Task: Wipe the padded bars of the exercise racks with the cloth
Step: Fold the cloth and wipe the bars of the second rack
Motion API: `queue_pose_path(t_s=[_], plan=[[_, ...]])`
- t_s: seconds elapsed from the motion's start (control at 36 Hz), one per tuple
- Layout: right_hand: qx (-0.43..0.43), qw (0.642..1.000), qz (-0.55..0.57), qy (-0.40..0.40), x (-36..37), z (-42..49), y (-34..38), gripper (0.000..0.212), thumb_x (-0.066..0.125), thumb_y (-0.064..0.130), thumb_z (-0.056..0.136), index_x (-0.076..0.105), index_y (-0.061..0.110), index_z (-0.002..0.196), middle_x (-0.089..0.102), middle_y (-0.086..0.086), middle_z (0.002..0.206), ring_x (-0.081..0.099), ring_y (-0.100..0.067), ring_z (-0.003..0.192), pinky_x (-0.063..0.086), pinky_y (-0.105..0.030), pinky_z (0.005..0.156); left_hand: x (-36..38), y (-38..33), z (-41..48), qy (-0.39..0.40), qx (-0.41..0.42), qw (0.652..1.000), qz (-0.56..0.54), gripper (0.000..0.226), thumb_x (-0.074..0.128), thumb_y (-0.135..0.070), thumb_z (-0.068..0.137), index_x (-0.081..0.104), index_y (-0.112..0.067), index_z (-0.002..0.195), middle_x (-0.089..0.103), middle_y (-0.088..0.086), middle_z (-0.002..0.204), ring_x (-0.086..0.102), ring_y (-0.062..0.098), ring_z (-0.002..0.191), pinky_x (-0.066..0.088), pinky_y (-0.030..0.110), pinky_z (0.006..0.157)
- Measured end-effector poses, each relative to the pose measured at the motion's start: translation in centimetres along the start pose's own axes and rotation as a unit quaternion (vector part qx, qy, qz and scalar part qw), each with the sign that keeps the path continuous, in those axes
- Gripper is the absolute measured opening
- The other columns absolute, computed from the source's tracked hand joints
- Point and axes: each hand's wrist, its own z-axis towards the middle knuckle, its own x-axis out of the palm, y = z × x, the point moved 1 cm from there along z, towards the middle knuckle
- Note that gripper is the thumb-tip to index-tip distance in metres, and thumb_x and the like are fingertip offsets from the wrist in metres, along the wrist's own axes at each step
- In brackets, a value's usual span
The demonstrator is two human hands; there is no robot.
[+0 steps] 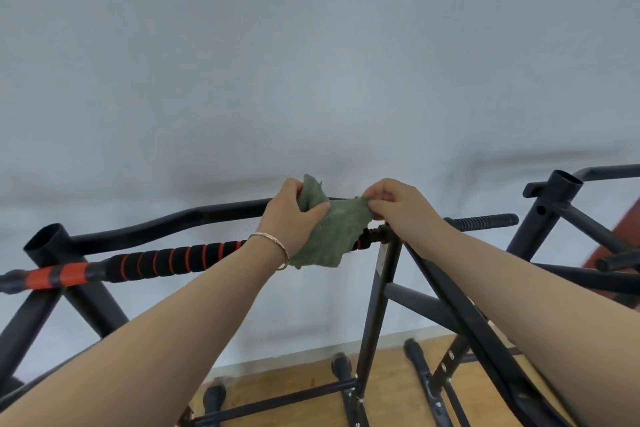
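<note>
I read the left hand (292,215) as clenched round the green cloth (329,236), with the right hand (403,210) pinching its other edge. The cloth spans both grips and hangs over the padded bar (180,258). The bar's red-striped foam runs out left of the left grip. Second rack (554,204) is right of the right grip.

I stand in an exercise room or small gym. Evidence: a black tubular steel rack (379,288) in front of me carries a padded bar (180,258) with black foam and red rings. A second rack (554,208) of like build stands to my right. Rubber-capped feet (214,395) rest on a wooden floor (384,374). A plain pale wall (311,62) stands behind.
</note>
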Motion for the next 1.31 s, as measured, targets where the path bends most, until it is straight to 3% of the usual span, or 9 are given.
queue_pose_path(t_s=[0.11, 0.28, 0.47, 0.61, 0.69, 0.81, 1.03, 1.14, 1.31], plan=[[0.061, 0.988, 0.135, -0.039, -0.8, 0.1, 0.4, 0.025, 0.045, -0.002, 0.095, 0.067, 0.011, 0.095, 0.068, -0.013, 0.104, 0.066, -0.023, 0.082, 0.058, -0.034, 0.066, 0.6, -0.5, -0.3, 0.008, 0.016, 0.999, -0.041, 0.037, 0.072, -0.031, 0.086, 0.045, -0.024, 0.11, 0.06, -0.008, 0.1, 0.059, 0.005, 0.087, 0.041, 0.016, 0.064], [0.09, 0.99, 0.06, -0.094, -2.5, 0.6, -0.5, 0.026, 0.044, 0.011, 0.097, 0.065, 0.027, 0.1, 0.063, 0.0, 0.104, 0.062, -0.023, 0.086, 0.06, -0.04, 0.057, 1.5, -0.4, -0.8, 0.04, 0.062, 0.997, 0.015, 0.049, 0.07, -0.023, 0.086, 0.041, -0.031, 0.125, 0.059, -0.008, 0.096, 0.056, 0.004, 0.087, 0.042, 0.013, 0.069], [-0.085, 0.943, -0.294, -0.133, -2.6, 1.3, -3.0, 0.015, 0.054, 0.015, 0.096, 0.065, 0.018, 0.107, 0.06, 0.001, 0.101, 0.055, -0.022, 0.095, 0.041, -0.03, 0.076, 1.9, 1.0, -0.5, 0.023, 0.128, 0.983, 0.13, 0.036, 0.064, -0.028, 0.09, 0.046, -0.029, 0.122, 0.058, -0.014, 0.095, 0.053, 0.007, 0.096, 0.041, 0.021, 0.081], [-0.322, 0.853, -0.408, -0.048, 0.3, 0.7, -4.1, 0.028, 0.047, 0.031, 0.094, 0.068, 0.013, 0.091, 0.064, -0.003, 0.095, 0.056, -0.026, 0.084, 0.048, -0.043, 0.075, 1.6, 2.6, 0.4, 0.005, 0.142, 0.948, 0.286, 0.025, 0.049, -0.036, 0.098, 0.049, -0.025, 0.12, 0.058, -0.008, 0.102, 0.053, 0.016, 0.098, 0.048, 0.033, 0.085], [-0.303, 0.855, -0.413, 0.077, 2.1, -0.1, -4.3, 0.043, 0.032, 0.045, 0.101, 0.064, 0.017, 0.106, 0.061, 0.004, 0.098, 0.056, -0.018, 0.086, 0.047, -0.039, 0.079, 1.5, 3.4, 0.4, 0.061, 0.126, 0.898, 0.417, 0.019, 0.042, -0.034, 0.101, 0.047, -0.022, 0.114, 0.054, -0.004, 0.099, 0.053, 0.02, 0.089, 0.051, 0.037, 0.073], [-0.291, 0.816, -0.492, 0.083, 2.8, -0.4, -4.5, 0.067, 0.019, 0.071, 0.091, 0.054, 0.025, 0.124, 0.058, 0.011, 0.095, 0.057, -0.013, 0.078, 0.047, -0.035, 0.064, 1.4, 3.5, 0.1, 0.173, 0.148, 0.784, 0.578, 0.031, 0.055, -0.015, 0.09, 0.036, -0.021, 0.114, 0.051, 0.001, 0.086, 0.052, 0.024, 0.075, 0.037, 0.033, 0.05], [-0.359, 0.781, -0.509, -0.033, 4.8, 0.5, -5.6, 0.052, 0.023, 0.049, 0.104, 0.061, 0.019, 0.084, 0.055, 0.005, 0.067, 0.052, -0.019, 0.053, 0.043, -0.035, 0.045, 1.9, 2.7, 1.0, 0.186, 0.116, 0.789, 0.574, 0.039, 0.047, -0.008, 0.093, 0.037, -0.012, 0.13, 0.043, 0.002, 0.077, 0.052, 0.025, 0.076, 0.039, 0.033, 0.057], [-0.29, 0.809, -0.508, -0.06, 6.0, 0.6, -4.3, 0.045, 0.029, 0.037, 0.098, 0.068, 0.021, 0.083, 0.059, 0.006, 0.059, 0.056, -0.02, 0.049, 0.042, -0.03, 0.041, 1.9, 2.6, -0.1, 0.141, 0.134, 0.794, 0.576, 0.037, 0.034, -0.009, 0.099, 0.038, -0.011, 0.136, 0.053, 0.004, 0.088, 0.05, 0.026, 0.076, 0.04, 0.034, 0.06], [-0.032, 0.868, -0.486, 0.096, 6.1, 3.6, -1.3, 0.039, 0.03, 0.031, 0.102, 0.054, 0.012, 0.078, 0.055, -0.001, 0.073, 0.054, -0.024, 0.072, 0.045, -0.035, 0.068, 2.4, 3.6, -1.2, 0.071, 0.186, 0.789, 0.581, 0.051, 0.006, -0.01, 0.092, 0.052, -0.012, 0.113, 0.051, 0.003, 0.083, 0.053, 0.025, 0.073, 0.041, 0.031, 0.061]])
